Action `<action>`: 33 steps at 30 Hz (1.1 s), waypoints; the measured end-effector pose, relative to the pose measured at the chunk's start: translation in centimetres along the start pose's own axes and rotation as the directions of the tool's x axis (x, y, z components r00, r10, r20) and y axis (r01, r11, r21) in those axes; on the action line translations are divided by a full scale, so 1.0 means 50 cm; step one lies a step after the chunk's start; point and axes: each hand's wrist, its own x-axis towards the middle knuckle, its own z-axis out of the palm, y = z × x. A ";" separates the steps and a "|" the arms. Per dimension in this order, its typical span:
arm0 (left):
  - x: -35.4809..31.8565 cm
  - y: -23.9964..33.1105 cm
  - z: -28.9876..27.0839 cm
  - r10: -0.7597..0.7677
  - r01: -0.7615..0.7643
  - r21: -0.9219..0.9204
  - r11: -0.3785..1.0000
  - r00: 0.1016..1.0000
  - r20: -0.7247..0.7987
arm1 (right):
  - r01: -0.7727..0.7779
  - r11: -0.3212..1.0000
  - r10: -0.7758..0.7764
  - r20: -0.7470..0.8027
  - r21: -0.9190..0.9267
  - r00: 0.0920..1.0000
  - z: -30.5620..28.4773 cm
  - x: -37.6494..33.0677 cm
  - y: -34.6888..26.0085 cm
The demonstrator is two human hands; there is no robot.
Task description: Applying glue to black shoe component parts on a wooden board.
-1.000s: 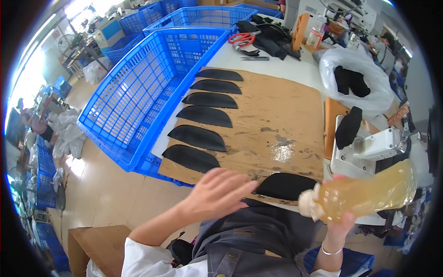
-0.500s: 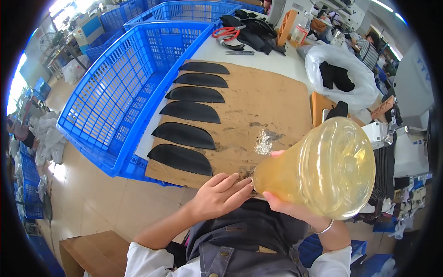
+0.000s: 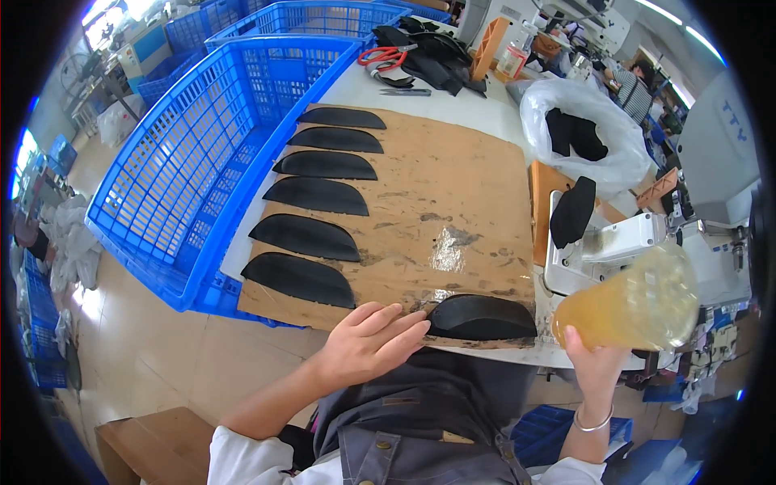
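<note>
My right hand (image 3: 594, 356), off the board's near right corner, is closed around the neck of a clear plastic bottle (image 3: 626, 303) of yellowish liquid, tilted with its wide base to the right. On the brown cardboard (image 3: 477, 178) my left hand (image 3: 370, 343) lies with fingers stretched out, its fingertips at the left tip of a black curved piece (image 3: 482, 317). This piece has a raised, bent surface and a half-moon outline. Along the cardboard's left side several similar black half-moon pieces (image 3: 297, 278) lie in a column. A wet, shiny patch (image 3: 447, 250) shows near the middle.
A blue plastic crate (image 3: 194, 153) stands left of the cardboard. Red-handled scissors (image 3: 386, 56), small snips (image 3: 406, 92) and black scraps (image 3: 436, 65) lie at the back. To the right are a plastic bag (image 3: 582, 137) with black pieces and a sewing machine (image 3: 622, 238).
My right hand has carried the bottle right, away from the front of the cardboard, uncovering the near black piece. The left hand stays at that piece's tip; the view has shifted slightly.
</note>
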 end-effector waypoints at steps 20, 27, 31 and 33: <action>0.021 0.012 -0.014 -0.053 0.059 -0.079 0.995 0.996 0.077 | 0.096 0.982 -0.125 -0.179 -0.161 0.976 0.013 -0.029 0.037; 0.159 0.051 -0.012 -0.018 0.062 -0.205 0.977 0.977 0.211 | 0.251 0.291 0.537 -0.374 0.923 0.756 0.047 -0.075 0.112; 0.241 0.066 0.040 0.031 0.066 -0.235 0.970 0.921 0.389 | 0.397 -0.322 0.500 -0.202 0.859 0.842 0.091 -0.081 0.109; 0.250 0.063 0.065 0.094 0.012 -0.191 0.981 0.840 0.535 | 0.365 -0.468 0.484 -0.112 0.805 0.868 0.100 -0.094 0.109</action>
